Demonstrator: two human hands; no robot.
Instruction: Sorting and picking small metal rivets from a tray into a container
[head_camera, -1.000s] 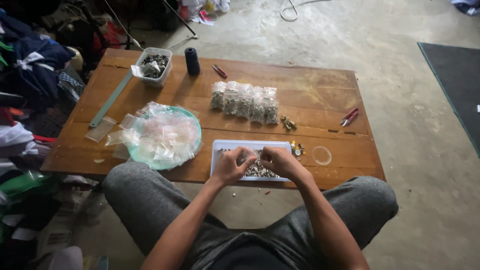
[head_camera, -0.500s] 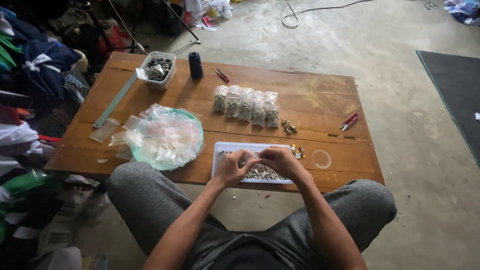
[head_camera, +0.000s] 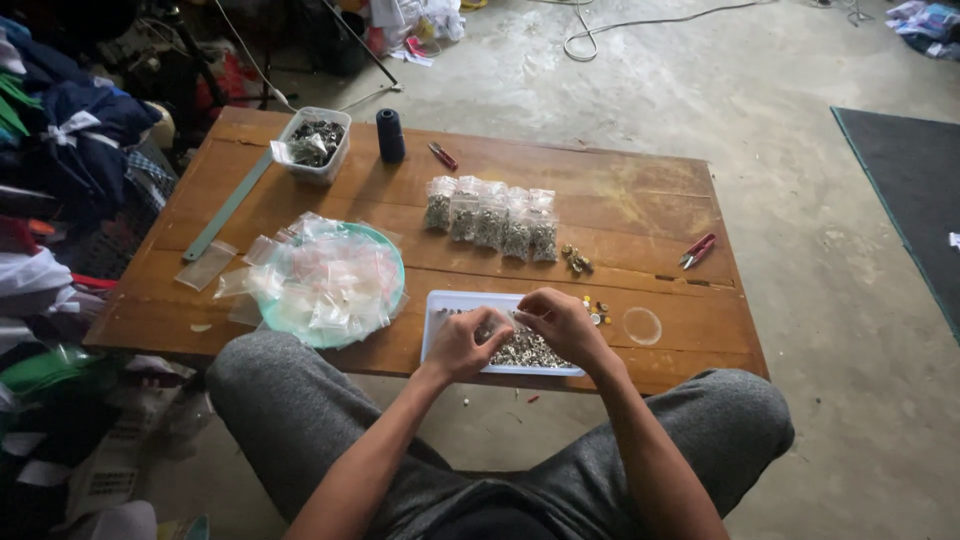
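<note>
A low wooden table (head_camera: 620, 215) fills the middle of the view, with the person's grey-trousered knees at its near edge. At about nine o'clock on it lies a round teal plate (head_camera: 392, 252) heaped with empty clear bags (head_camera: 325, 280). Toward twelve o'clock stands a row of five filled bags (head_camera: 490, 218) of small metal pieces. At six o'clock, right before the person, sits the white tray (head_camera: 440, 312) holding loose small metal parts (head_camera: 530, 350).

Both hands meet over this tray. The left hand (head_camera: 462, 345) is curled, fingers pinched together at its tip; the right hand (head_camera: 560, 322) is likewise bent, fingertips drawn in against the left's. What they pinch is too small to tell, and the grip itself is hidden.

Compared with a second ago, the hands have barely shifted and nothing on the table has moved; the work over the tray seems to be mid-step.

At eleven o'clock: a clear tub (head_camera: 315, 142) of parts, a dark thread spool (head_camera: 390, 135).
</note>
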